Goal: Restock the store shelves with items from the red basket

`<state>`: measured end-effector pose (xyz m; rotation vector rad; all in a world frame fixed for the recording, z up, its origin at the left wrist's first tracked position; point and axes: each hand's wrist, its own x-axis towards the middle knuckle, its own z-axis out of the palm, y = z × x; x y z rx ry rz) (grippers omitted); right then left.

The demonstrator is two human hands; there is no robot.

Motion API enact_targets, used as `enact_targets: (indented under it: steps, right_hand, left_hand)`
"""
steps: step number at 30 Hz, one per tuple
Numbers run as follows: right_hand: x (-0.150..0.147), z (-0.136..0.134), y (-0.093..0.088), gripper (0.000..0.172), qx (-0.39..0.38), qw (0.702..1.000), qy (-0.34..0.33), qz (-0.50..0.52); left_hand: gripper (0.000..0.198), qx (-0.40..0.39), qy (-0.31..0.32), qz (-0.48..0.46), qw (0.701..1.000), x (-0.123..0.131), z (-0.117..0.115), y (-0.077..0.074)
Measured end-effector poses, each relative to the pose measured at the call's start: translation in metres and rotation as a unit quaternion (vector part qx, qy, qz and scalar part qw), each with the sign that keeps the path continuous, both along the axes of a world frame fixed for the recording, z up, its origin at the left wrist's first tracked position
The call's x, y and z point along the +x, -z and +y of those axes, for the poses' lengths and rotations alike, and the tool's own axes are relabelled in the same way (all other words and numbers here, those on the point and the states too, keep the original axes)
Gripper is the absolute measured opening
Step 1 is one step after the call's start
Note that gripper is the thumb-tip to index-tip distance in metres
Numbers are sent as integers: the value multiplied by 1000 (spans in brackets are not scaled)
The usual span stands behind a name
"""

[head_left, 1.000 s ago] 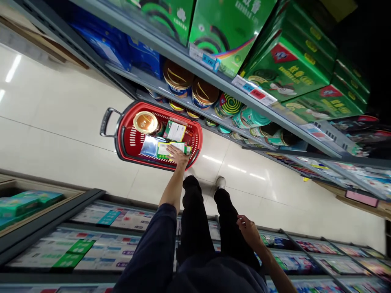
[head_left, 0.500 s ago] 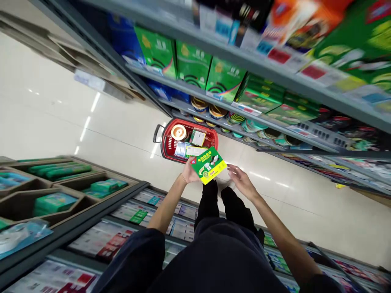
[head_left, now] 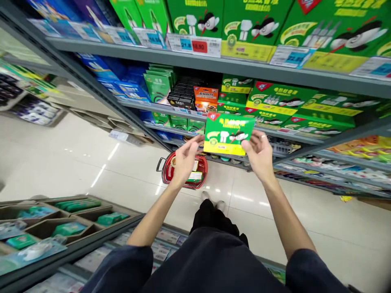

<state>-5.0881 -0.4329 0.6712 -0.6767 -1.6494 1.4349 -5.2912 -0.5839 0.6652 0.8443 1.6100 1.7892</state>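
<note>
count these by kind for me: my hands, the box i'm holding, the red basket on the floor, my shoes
Hands: 2 (left hand, right hand)
Green-and-yellow box in the right hand: 1
Red basket: 1
Shoes: 2 (left shoe, right shoe)
Total: 6

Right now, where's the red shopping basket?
Head view, left of centre: the red shopping basket stands on the floor beside the shelving, partly behind the left hand.
</note>
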Motion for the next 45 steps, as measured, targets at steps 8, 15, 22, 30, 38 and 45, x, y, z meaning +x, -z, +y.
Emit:
enact_targets:
  steps: [8, 15, 22, 30, 38, 45]
  right_hand:
    - [-20, 50, -7, 63, 184, 976, 104, -44]
    - [-49, 70, 19, 66, 176, 971, 149, -69]
    - [-82, 80, 21, 71, 210, 963, 156, -59]
    - [-97, 105, 44, 73, 258, 952, 138, -85]
    - [-109, 106, 49, 73, 261, 951, 144, -81]
    - [-109, 102, 46, 68, 319, 922, 186, -115]
  left_hand:
    - [55, 51, 6, 114, 992, 2, 87, -3]
    - [73, 78, 8, 121, 990, -38, 137, 21]
    - [75, 97, 1, 164, 982, -71, 163, 16]
    - [70, 101, 54, 215, 970, -102, 183, 15]
    - [69, 91, 59, 251, 962, -116, 193, 24]
    - [68, 103, 57, 243, 963, -114, 195, 23]
